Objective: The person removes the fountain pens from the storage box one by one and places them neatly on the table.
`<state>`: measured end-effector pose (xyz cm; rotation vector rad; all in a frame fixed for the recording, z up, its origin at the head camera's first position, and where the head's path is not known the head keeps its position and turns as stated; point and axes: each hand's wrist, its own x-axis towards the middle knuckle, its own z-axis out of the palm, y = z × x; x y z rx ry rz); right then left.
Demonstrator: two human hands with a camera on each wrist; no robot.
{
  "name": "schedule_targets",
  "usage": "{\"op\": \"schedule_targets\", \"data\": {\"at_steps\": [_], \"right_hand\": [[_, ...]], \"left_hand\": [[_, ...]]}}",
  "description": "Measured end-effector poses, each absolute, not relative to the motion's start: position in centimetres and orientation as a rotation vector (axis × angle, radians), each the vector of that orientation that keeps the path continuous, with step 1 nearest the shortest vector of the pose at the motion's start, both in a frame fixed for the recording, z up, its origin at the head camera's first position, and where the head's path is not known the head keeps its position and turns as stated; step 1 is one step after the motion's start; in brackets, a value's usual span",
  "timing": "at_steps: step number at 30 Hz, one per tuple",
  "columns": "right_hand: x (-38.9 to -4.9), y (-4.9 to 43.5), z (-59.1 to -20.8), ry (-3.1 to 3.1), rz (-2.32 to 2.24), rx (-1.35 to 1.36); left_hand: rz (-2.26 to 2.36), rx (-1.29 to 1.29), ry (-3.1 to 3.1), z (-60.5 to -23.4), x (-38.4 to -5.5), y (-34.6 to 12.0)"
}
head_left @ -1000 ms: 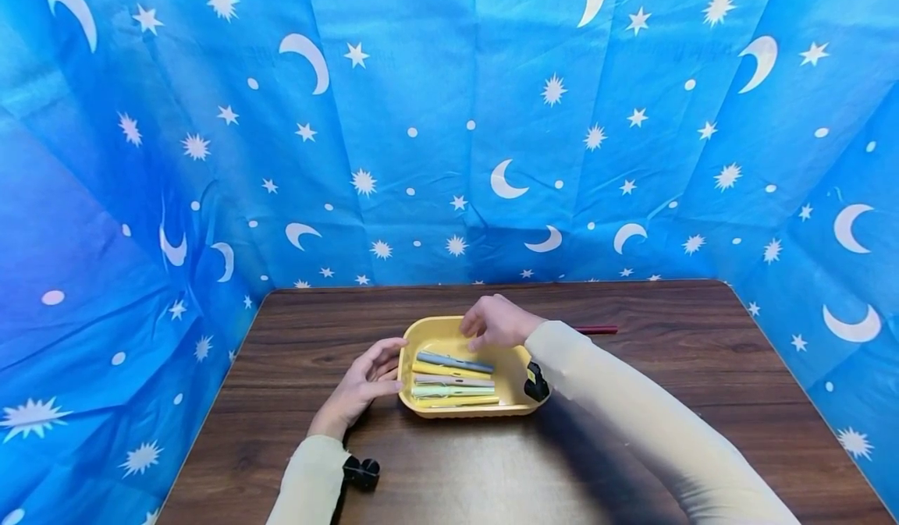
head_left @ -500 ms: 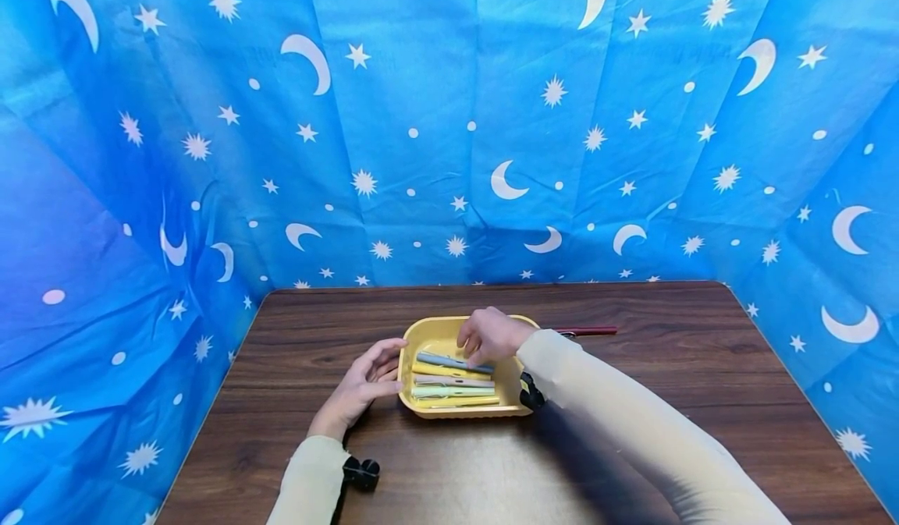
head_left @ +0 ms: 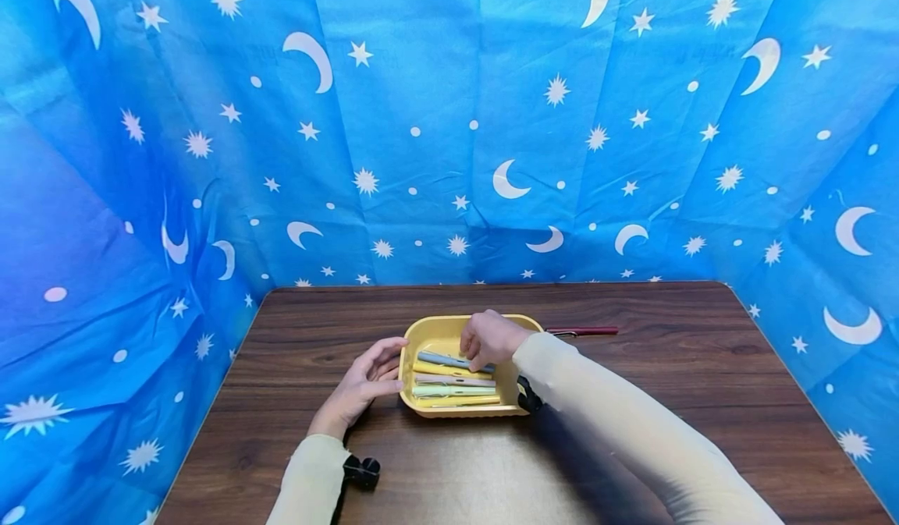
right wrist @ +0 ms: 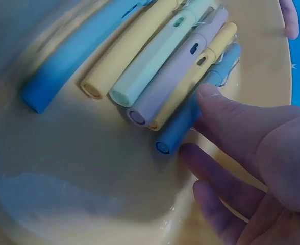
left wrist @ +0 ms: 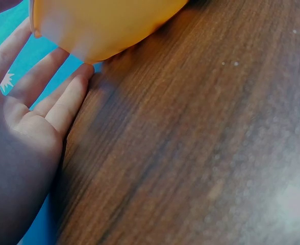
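A yellow plastic tray (head_left: 428, 323) stands on the table with several pens lying side by side in it. My left hand (head_left: 363, 381) is at its left end, thumb and fingers spread, fingertips touching the outer wall. In the left wrist view those fingers (left wrist: 71, 102) look nearly straight. Inside the tray, my right hand (head_left: 492, 335) is at the grey-blue pen (head_left: 449, 360), the rearmost one. The right wrist view has the thumb on this blue pen (right wrist: 178, 127), with curled fingers below it; the index finger is mostly hidden. Beside it lie yellow, lilac (right wrist: 175, 69) and mint (right wrist: 152, 61) pens.
A dark red pen (head_left: 590, 331) lies on the wooden table (head_left: 316, 314) behind the right forearm, to the tray's right. Blue cloth (head_left: 449, 143) with moons and stars hangs around the back and sides. Another blue pen (right wrist: 73, 61) lies at the tray's near side.
My right hand has moved a little down and left in the tray, from above the pens onto the grey-blue one. More of the red pen shows. My left hand stays on the tray.
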<state>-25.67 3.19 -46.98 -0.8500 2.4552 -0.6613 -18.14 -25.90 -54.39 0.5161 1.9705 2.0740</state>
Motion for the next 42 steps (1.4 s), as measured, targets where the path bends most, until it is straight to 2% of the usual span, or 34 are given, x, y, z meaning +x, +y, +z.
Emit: {"op": "schedule_targets", "data": {"at_steps": [17,30,42], "right_hand": [[-25.5,3.2,-47.0,2.534,-0.616,-0.834],[-25.5,3.2,-47.1,2.623,-0.467,-0.939],[-25.7,4.4,-46.7,2.671,-0.603,-1.024]], "left_hand": [[2.067,0.527,1.979,-54.5,-18.2,-25.9],[2.069,0.52,1.979,-54.3,-18.1,-25.8],[2.067,0.518,1.964,-54.3,-18.1,-25.9]]}}
